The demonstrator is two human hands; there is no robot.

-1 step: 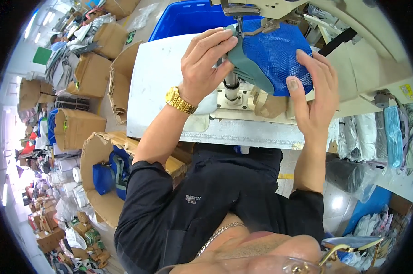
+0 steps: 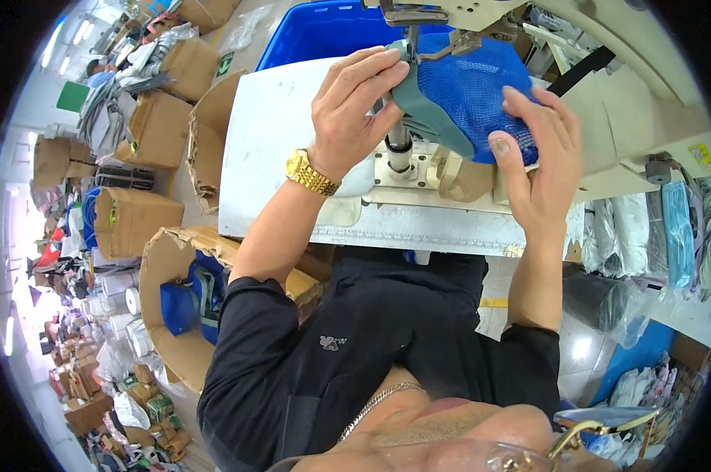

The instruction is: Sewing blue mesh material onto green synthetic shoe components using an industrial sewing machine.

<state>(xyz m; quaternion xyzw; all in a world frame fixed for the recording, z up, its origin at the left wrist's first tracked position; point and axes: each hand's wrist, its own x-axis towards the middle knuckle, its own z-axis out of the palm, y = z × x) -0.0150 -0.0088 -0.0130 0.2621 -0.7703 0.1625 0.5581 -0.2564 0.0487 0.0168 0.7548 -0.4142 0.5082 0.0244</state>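
A blue mesh fabric piece [image 2: 469, 88] with a smooth grey-green band [image 2: 434, 118] along its left and lower edge sits under the head of a sewing machine [image 2: 418, 17]. My left hand [image 2: 358, 98] pinches the band close to the presser foot [image 2: 411, 46], fingertips together on top and thumb lower down. On the right, my right hand [image 2: 543, 149] grips the mesh, thumb at its near edge and fingers curled over its far side. Below the fabric, the machine's metal post [image 2: 399, 153] rises from its base. The needle tip is too small to make out.
A white worktable [image 2: 269, 149] spreads to the left, with a blue plastic bin [image 2: 324, 31] behind it. An open carton [image 2: 163, 315] holding blue pieces stands by my left elbow. Plastic-wrapped goods [image 2: 623, 236] hang at the right. More cartons [image 2: 139, 220] line the far left.
My right hand's fingers have shifted slightly up and left on the mesh, and the near edge of the fabric has moved a little. My left hand stays in place.
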